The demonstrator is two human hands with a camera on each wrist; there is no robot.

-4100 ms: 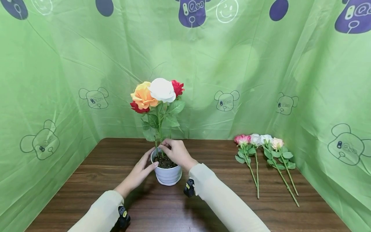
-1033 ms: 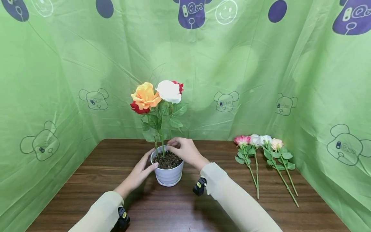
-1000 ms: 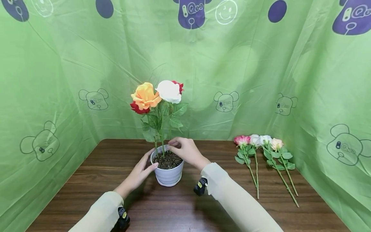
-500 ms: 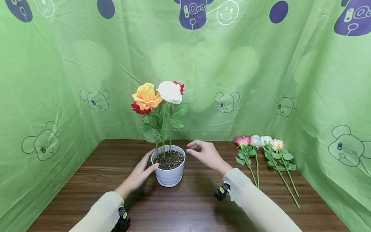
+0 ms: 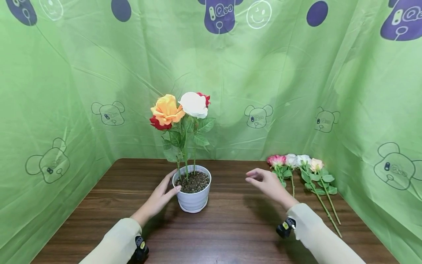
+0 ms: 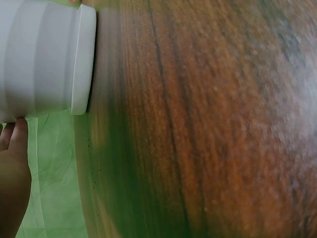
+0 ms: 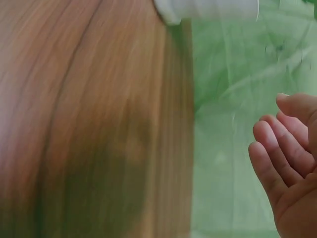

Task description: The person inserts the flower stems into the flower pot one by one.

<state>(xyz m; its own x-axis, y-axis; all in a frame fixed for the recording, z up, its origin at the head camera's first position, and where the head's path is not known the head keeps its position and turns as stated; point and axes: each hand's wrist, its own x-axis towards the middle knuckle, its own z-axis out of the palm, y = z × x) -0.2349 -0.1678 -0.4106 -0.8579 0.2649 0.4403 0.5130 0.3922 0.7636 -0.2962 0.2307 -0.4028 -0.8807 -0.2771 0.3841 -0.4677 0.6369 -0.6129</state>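
Observation:
A white flower pot [image 5: 194, 201] of dark soil [image 5: 196, 183] stands left of the table's middle. Planted upright in it are an orange rose [image 5: 167, 110], a white rose [image 5: 193, 105] and two red roses, one low at left [image 5: 159, 123] and one behind the white bloom [image 5: 206, 99]. My left hand [image 5: 160, 196] holds the pot's left side, thumb at the near rim; the left wrist view shows fingertips on the pot wall [image 6: 39, 64]. My right hand [image 5: 268, 186] is in the air right of the pot, holding nothing, fingers loosely bent, in front of the loose roses.
Lying at the table's right are a pink rose [image 5: 276, 160], two white roses [image 5: 303, 160] and a peach rose [image 5: 317, 165], stems toward the front. Green cloth [image 5: 227, 73] encloses the back and sides of the brown wooden table [image 5: 217, 238].
The right hand has let go of the white rose's stem and moved right, away from the pot. The white rose now stands farther right. The left hand has stayed on the pot.

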